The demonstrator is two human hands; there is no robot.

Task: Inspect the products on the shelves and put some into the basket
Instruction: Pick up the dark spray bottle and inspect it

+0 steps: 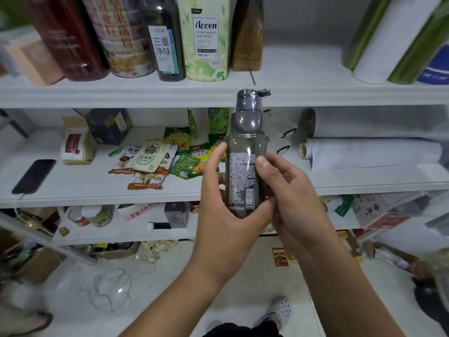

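We see a smoky grey-green translucent bottle (245,171) with a grey pump and a white-printed label with a barcode. On the white shelves (315,93) stand a pale green leaf-patterned body wash (206,40), a dark bottle (165,40) with a white label, a reddish-brown bottle (68,40) and an amber one (247,35). Orange, cream and green packets (155,161) lie beside a black phone (34,176). White rolls (374,152) lie at right.

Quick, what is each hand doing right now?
Left hand: gripping the pump bottle low on its side.
Right hand: gripping the same bottle, thumb across its label.
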